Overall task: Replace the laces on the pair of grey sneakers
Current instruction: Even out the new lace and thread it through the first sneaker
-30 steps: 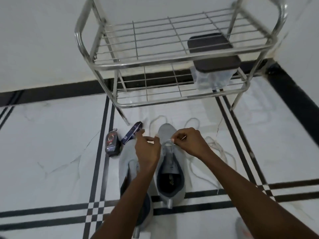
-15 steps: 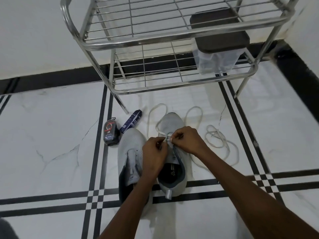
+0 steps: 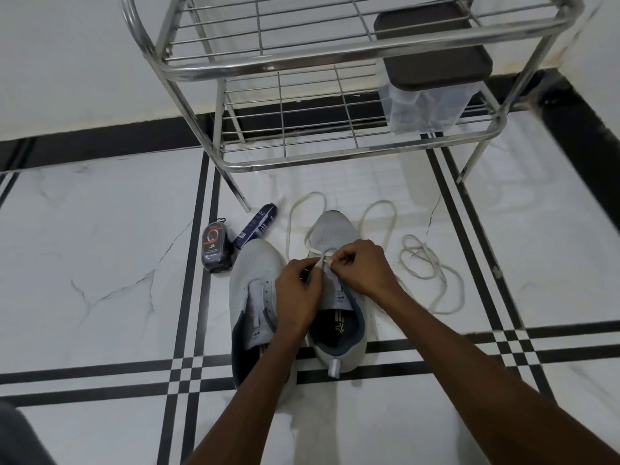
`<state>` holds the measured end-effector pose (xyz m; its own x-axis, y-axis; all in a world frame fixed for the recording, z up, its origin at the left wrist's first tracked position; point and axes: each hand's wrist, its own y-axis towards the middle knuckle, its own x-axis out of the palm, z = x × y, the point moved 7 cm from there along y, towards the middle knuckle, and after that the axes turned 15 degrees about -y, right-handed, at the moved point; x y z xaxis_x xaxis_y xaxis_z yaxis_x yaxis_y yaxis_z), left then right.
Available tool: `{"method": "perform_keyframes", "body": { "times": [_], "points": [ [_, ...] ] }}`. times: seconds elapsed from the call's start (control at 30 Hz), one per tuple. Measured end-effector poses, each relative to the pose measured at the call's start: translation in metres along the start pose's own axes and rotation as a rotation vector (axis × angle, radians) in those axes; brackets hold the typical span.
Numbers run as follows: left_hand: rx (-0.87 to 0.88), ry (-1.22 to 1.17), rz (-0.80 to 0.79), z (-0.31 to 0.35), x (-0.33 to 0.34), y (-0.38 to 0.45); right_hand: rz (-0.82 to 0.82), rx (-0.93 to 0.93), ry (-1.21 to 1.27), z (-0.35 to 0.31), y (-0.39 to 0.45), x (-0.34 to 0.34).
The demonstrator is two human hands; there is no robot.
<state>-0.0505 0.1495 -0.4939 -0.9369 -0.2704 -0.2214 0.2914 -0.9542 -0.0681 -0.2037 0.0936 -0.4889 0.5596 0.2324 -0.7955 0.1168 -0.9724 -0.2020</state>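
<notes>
- White marble floor (image 3: 100,263) with black inlay lines; steel wire rack (image 3: 302,62) against the wall, dark-lidded box (image 3: 432,55) on its lower shelf
- Two grey mesh sneakers side by side, toes toward the rack; left sneaker (image 3: 258,283) has bare eyelets; right sneaker (image 3: 335,229) has a white lace (image 3: 302,213) threaded at its front eyelets, looping past the toe
- Left hand (image 3: 298,297) pinches the lace end over the right sneaker's tongue; right hand (image 3: 362,266) pinches the same lace just beside it
- Spare lace (image 3: 432,270) coiled right of the sneakers; polish bottle (image 3: 216,246) and blue tube (image 3: 256,224) left
- Versus 0.5 s ago: hands closer together, fingertips nearly touching; sneakers unmoved
</notes>
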Motion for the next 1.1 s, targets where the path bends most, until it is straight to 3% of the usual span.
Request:
{"method": "perform_keyframes", "body": {
  "times": [0.43, 0.57, 0.7, 0.87, 1.0, 1.1],
  "points": [
    [-0.017, -0.063, -0.053, -0.005, 0.001, -0.001, 0.059, -0.016, -0.013, -0.003, -0.003, 0.005],
    [-0.146, -0.146, -0.058, -0.012, 0.002, -0.003, 0.052, 0.04, -0.021, 0.002, -0.005, 0.009],
    [-0.157, -0.114, -0.034, -0.013, 0.004, 0.002, 0.287, 0.088, -0.149, -0.001, -0.016, -0.012],
    [-0.148, -0.06, -0.019, -0.01, 0.007, 0.009, -0.177, 0.138, -0.032, -0.001, -0.021, 0.01],
    [-0.115, -0.038, 0.033, -0.005, 0.004, 0.01, -0.116, 0.159, 0.084, 0.006, -0.025, 0.01],
    [-0.216, -0.348, 0.146, 0.004, -0.006, 0.015, -0.044, 0.152, 0.144, 0.01, -0.029, 0.006]
  ]
}}
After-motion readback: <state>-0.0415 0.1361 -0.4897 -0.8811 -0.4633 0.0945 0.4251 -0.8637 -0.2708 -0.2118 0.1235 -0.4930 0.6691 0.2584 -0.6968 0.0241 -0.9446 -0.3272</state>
